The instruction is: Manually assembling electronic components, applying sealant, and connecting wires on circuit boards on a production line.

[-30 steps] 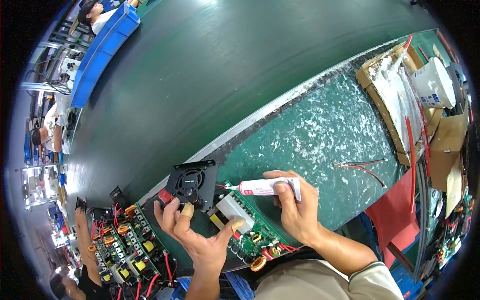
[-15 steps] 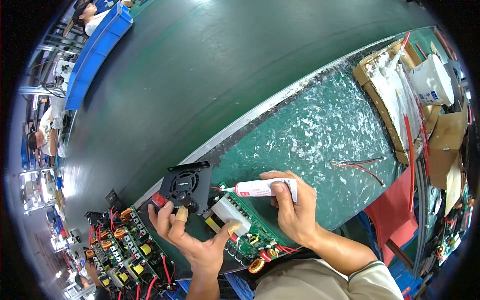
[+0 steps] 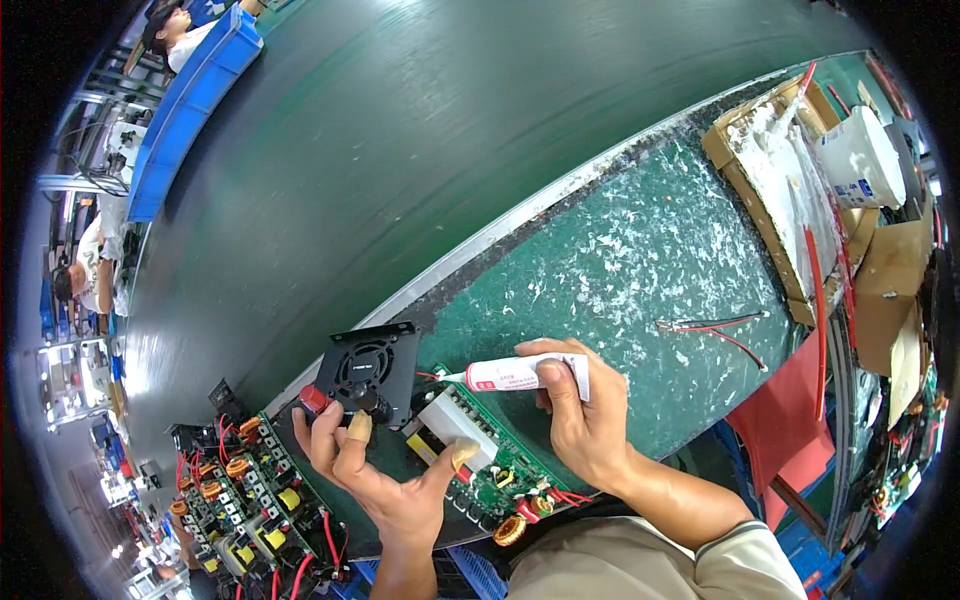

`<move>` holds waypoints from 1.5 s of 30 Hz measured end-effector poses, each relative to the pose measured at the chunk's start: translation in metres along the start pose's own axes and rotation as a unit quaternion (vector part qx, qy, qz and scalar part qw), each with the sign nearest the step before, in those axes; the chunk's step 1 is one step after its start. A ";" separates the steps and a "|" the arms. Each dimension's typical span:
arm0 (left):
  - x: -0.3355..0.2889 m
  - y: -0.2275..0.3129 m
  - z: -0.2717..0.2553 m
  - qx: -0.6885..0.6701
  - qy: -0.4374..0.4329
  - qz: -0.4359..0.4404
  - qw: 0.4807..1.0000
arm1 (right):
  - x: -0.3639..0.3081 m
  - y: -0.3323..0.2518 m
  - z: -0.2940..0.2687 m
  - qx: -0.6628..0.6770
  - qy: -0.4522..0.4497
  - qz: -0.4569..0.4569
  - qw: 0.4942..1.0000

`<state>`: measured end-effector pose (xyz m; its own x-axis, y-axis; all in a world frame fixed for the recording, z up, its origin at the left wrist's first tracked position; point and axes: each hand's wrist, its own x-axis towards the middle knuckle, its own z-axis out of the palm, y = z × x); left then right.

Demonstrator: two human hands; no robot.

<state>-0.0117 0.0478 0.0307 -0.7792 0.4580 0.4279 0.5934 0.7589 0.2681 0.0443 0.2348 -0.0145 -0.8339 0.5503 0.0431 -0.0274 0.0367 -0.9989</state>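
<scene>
My right hand (image 3: 590,410) is closed round a white glue tube (image 3: 515,374) with red print. Its thin nozzle points left, its tip beside the edge of a black fan panel (image 3: 372,368) and a red wire. Below the tube lies a green circuit board (image 3: 515,470) with a silver heat sink (image 3: 462,425), coils and red wires. My left hand (image 3: 395,495) has its fingers spread, with yellowish covers on thumb and a finger. The thumb is at the heat sink's near end; the other fingers are by the panel's red terminal (image 3: 314,400) and black terminal (image 3: 369,402).
More circuit boards (image 3: 245,500) sit at the lower left. Two wires (image 3: 715,325) lie on the white-flecked green mat (image 3: 610,270). At right stand a paste-smeared cardboard box (image 3: 745,180) and a white tub (image 3: 860,160). A blue bin (image 3: 190,110) is far left; people work beyond.
The scene has shifted very slightly in the picture. Both hands and the tube keep nearly the same places beside the board and fan panel.
</scene>
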 end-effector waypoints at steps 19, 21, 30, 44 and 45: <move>-0.001 0.000 0.003 -0.007 0.002 -0.008 1.000 | 0.001 0.000 0.000 -0.013 0.007 -0.007 1.000; -0.003 0.003 0.003 -0.003 0.007 -0.008 1.000 | -0.002 -0.002 -0.002 -0.018 0.008 -0.002 1.000; 0.042 -0.026 -0.036 0.014 -0.091 0.039 0.995 | 0.049 -0.033 -0.072 -0.147 0.102 0.034 0.983; 0.018 -0.038 -0.072 -0.045 -0.049 0.032 0.997 | -0.155 0.100 -0.143 -0.268 -0.125 0.087 0.951; 0.003 -0.045 -0.079 -0.038 -0.040 0.006 0.998 | -0.156 0.067 -0.117 -0.029 -0.099 0.252 0.962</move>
<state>-0.0243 -0.0213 0.0878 -0.7838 0.5043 0.3625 0.6138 0.7178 0.3286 0.2374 0.2488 -0.0866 -0.8216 0.3416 -0.4564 0.4343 -0.1435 -0.8893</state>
